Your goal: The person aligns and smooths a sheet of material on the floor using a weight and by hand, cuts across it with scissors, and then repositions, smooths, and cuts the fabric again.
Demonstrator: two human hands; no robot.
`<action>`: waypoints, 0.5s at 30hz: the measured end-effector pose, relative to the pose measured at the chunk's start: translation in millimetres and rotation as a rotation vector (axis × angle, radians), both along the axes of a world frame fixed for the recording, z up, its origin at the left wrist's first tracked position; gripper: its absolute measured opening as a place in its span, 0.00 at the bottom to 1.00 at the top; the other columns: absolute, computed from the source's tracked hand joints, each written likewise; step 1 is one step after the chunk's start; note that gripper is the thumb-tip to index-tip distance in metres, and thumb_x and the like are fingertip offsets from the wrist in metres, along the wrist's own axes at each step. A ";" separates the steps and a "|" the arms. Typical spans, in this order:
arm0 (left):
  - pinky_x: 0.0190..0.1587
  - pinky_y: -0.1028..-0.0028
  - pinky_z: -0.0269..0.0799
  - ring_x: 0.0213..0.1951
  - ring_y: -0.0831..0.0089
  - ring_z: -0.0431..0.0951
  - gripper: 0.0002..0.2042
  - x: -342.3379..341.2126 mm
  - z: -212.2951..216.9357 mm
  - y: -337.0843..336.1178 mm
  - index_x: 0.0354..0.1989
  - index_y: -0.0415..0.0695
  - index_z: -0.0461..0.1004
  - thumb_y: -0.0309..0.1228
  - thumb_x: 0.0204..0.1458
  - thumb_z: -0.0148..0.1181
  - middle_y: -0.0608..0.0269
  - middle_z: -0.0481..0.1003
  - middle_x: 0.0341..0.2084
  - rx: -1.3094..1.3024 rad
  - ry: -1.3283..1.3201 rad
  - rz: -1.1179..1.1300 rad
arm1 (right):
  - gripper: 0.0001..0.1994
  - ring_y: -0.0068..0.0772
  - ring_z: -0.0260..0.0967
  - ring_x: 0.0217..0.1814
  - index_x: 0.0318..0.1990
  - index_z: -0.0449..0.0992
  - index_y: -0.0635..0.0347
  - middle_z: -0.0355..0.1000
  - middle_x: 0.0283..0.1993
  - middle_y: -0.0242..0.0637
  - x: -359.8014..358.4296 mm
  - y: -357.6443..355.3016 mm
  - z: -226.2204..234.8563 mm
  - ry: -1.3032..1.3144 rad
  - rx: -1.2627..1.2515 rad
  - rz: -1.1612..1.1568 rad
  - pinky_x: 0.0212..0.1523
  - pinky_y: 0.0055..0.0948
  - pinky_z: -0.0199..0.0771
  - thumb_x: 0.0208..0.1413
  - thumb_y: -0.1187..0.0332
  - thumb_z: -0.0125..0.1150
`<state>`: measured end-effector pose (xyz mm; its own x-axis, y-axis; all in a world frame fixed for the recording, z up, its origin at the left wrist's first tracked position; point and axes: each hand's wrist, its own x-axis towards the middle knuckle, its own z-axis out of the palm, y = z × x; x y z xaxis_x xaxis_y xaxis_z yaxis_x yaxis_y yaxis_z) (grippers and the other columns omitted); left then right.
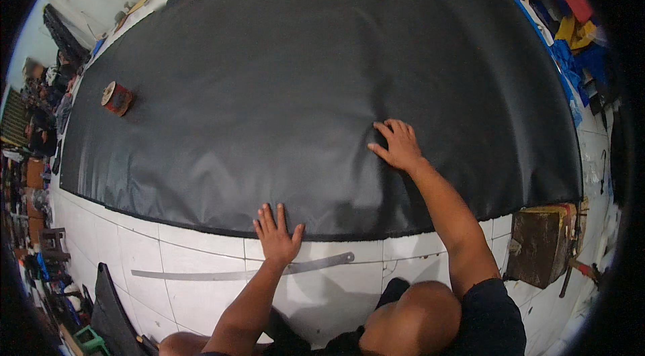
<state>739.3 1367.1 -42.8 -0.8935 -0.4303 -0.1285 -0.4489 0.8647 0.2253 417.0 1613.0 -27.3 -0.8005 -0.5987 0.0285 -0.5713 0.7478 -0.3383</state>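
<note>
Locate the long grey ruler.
In the head view, the grey ruler lies on the white tiled floor, low and mostly left of centre, just below the black sheet, the left forearm crossing over it.

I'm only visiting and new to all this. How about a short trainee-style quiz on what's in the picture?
1. True or false: the reddish can rests on the black sheet.

2. Which hand is closer to the sheet's edge nearest the person?
A) the right hand
B) the left hand
C) both equally

3. What long, thin thing lies on the white tiles, in front of the person?

Key:
1. True.
2. B; its fingers lie over that edge, while the other hand is farther in.
3. A flat grey strip, ruler-like, with a hole at one end.
</note>
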 end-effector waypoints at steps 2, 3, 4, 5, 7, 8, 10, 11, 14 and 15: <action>0.70 0.43 0.31 0.73 0.41 0.39 0.40 -2.2 2.5 -0.6 0.71 0.41 0.52 0.56 0.57 0.51 0.35 0.42 0.71 0.011 -0.027 0.009 | 0.30 0.47 0.58 0.65 0.61 0.70 0.53 0.64 0.59 0.44 -40.4 -7.6 4.3 0.004 0.034 -0.006 0.67 0.46 0.53 0.58 0.44 0.57; 0.70 0.43 0.31 0.73 0.40 0.39 0.40 -2.8 2.3 -0.6 0.71 0.41 0.52 0.56 0.57 0.52 0.34 0.42 0.71 0.022 -0.054 0.018 | 0.30 0.46 0.57 0.66 0.61 0.70 0.53 0.64 0.60 0.44 -61.8 -10.0 2.9 0.020 0.045 -0.066 0.67 0.46 0.53 0.58 0.44 0.56; 0.70 0.42 0.33 0.72 0.38 0.40 0.41 -1.8 3.4 -3.5 0.71 0.41 0.52 0.57 0.57 0.52 0.33 0.43 0.70 0.012 -0.060 0.009 | 0.30 0.46 0.57 0.66 0.62 0.69 0.53 0.64 0.60 0.43 -82.6 -14.4 -0.6 0.033 0.051 -0.123 0.68 0.46 0.52 0.58 0.43 0.56; 0.70 0.42 0.33 0.72 0.38 0.40 0.41 -6.7 7.2 -1.5 0.71 0.41 0.52 0.57 0.57 0.52 0.33 0.43 0.70 0.023 -0.069 0.006 | 0.30 0.46 0.57 0.66 0.62 0.69 0.53 0.64 0.60 0.43 -104.0 -10.5 -7.7 0.024 0.062 -0.124 0.68 0.46 0.52 0.58 0.43 0.56; 0.70 0.43 0.35 0.71 0.37 0.41 0.41 -11.9 16.8 -3.2 0.71 0.41 0.51 0.53 0.56 0.56 0.33 0.43 0.70 0.050 -0.133 0.002 | 0.30 0.47 0.58 0.65 0.59 0.71 0.53 0.66 0.58 0.41 -135.8 -13.4 -19.5 0.247 0.003 -0.179 0.67 0.48 0.53 0.57 0.43 0.57; 0.68 0.42 0.40 0.70 0.34 0.45 0.42 -12.9 15.8 -5.6 0.69 0.40 0.53 0.53 0.53 0.61 0.31 0.45 0.69 0.018 -0.115 -0.021 | 0.28 0.47 0.58 0.63 0.58 0.72 0.53 0.66 0.56 0.42 -145.8 -13.9 -22.3 0.188 -0.009 -0.168 0.66 0.50 0.52 0.57 0.44 0.58; 0.67 0.43 0.44 0.68 0.33 0.48 0.42 -20.7 25.8 -9.8 0.67 0.39 0.55 0.53 0.50 0.63 0.30 0.48 0.67 0.020 -0.136 -0.031 | 0.27 0.48 0.57 0.63 0.56 0.73 0.53 0.66 0.55 0.42 -143.9 -15.6 -30.9 0.202 -0.052 -0.175 0.66 0.51 0.52 0.56 0.44 0.58; 0.66 0.43 0.48 0.66 0.32 0.51 0.42 -29.5 28.7 -10.6 0.65 0.38 0.58 0.54 0.48 0.65 0.29 0.51 0.64 0.033 -0.131 -0.050 | 0.27 0.49 0.57 0.62 0.55 0.73 0.53 0.66 0.54 0.43 -146.3 -11.3 -34.7 0.244 -0.085 -0.188 0.66 0.53 0.52 0.55 0.45 0.59; 0.62 0.46 0.56 0.62 0.33 0.56 0.43 -61.6 45.9 -17.3 0.61 0.36 0.60 0.55 0.43 0.68 0.29 0.57 0.58 0.086 -0.265 -0.020 | 0.26 0.50 0.57 0.62 0.53 0.74 0.53 0.66 0.54 0.43 -151.5 -10.1 -36.8 0.281 -0.119 -0.176 0.65 0.56 0.52 0.54 0.45 0.60; 0.63 0.48 0.56 0.62 0.33 0.56 0.43 -75.2 51.4 -19.6 0.60 0.35 0.61 0.55 0.43 0.68 0.29 0.58 0.57 0.150 -0.414 0.043 | 0.26 0.51 0.57 0.62 0.53 0.74 0.53 0.66 0.53 0.43 -150.8 -9.2 -35.1 0.246 -0.122 -0.176 0.66 0.57 0.52 0.54 0.45 0.60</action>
<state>664.1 1347.5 8.6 -0.7352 -0.4152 -0.5358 -0.5626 0.8146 0.1408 266.1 1603.8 -62.3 -0.8518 -0.4317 0.2967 -0.5122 0.8051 -0.2993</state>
